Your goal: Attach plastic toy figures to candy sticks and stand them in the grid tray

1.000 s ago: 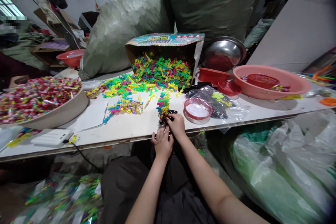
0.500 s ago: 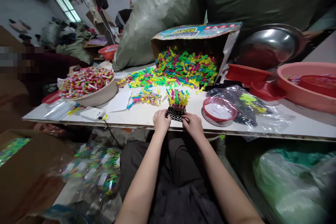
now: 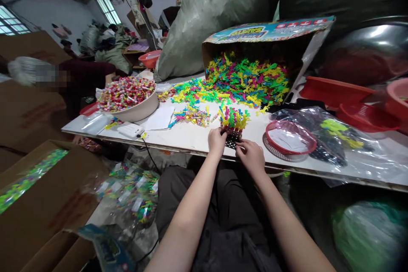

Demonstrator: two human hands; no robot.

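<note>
At the front edge of the white table [image 3: 191,138] lies a black perforated tray [image 3: 232,140] with bright plastic toy figures [image 3: 233,117] standing in it. My left hand [image 3: 216,141] grips the tray's left side with curled fingers. My right hand [image 3: 251,157] holds its right front corner, fingers closed. Behind them a tipped cardboard box [image 3: 264,36] spills a heap of neon figures [image 3: 242,80] across the table. A small bundle of figures [image 3: 191,115] lies to the left of the tray.
A beige basin of wrapped sweets [image 3: 127,100] stands at the left. A red mesh basket [image 3: 288,138], a clear bag of dark parts [image 3: 325,136] and red trays [image 3: 334,93] lie to the right. Cardboard boxes [image 3: 38,204] and filled bags [image 3: 134,195] crowd the floor. A person sits at far left.
The view has swung left and come closer. My hands went from fingering the tray near my lap to gripping it on both sides at the table edge.
</note>
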